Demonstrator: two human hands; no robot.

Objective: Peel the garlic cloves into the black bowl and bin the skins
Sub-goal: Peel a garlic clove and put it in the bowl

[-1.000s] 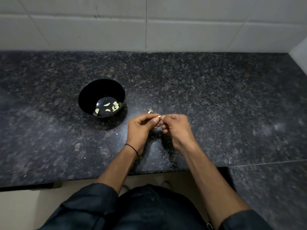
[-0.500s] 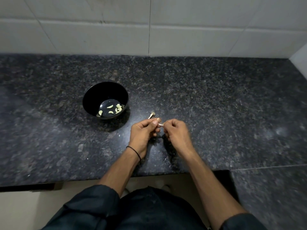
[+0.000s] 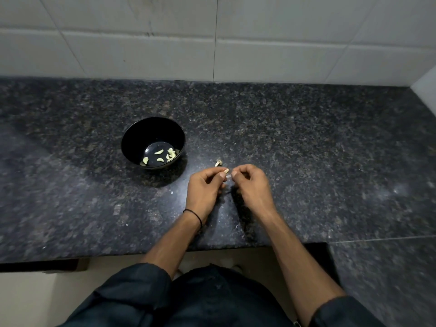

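Mostly hidden between the fingertips of left hand (image 3: 203, 192) and right hand (image 3: 252, 187): garlic clove (image 3: 226, 171). Too small to tell, skin or stem: scrap (image 3: 218, 163) just beyond. Cut off at bottom edge: dark sleeves (image 3: 132, 293).

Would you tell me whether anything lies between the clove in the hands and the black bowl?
Nothing blocks it: only a small scrap lies on the counter beside the clove, toward the black bowl.

No readable text, no labels, no brands, no numbers anywhere
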